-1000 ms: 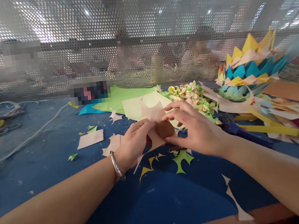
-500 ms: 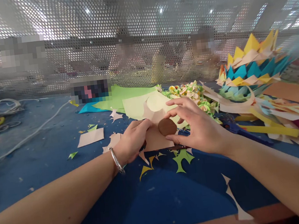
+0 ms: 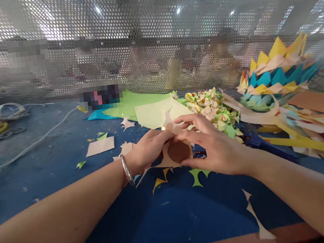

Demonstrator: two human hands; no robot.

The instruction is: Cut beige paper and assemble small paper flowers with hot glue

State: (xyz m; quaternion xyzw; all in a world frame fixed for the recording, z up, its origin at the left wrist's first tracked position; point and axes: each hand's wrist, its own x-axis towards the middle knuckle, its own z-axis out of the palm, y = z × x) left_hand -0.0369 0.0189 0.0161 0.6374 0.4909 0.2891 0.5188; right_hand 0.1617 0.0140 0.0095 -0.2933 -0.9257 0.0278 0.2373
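My left hand (image 3: 144,150) and my right hand (image 3: 211,143) meet over the blue table (image 3: 175,213). Between them lies a peach-coloured cut paper piece (image 3: 166,160) with a brown round disc (image 3: 178,151) on it. My left fingers pinch the paper's upper left edge. My right thumb sits under the disc and the fingers curl over its top, touching the paper's upper points. A silver bangle (image 3: 126,170) rings my left wrist.
Paper scraps, green (image 3: 196,175) and yellow (image 3: 158,183), lie in front of my hands. Pale yellow and green sheets (image 3: 152,113) lie behind, with a heap of small folded flowers (image 3: 212,110). Folded coloured paper piles (image 3: 273,73) and strips fill the right. A perforated screen (image 3: 141,38) closes the back; people sit beyond.
My right hand has come down and closed in on the disc and paper. The peach paper's points now stick up between the fingers. The view has shifted slightly.
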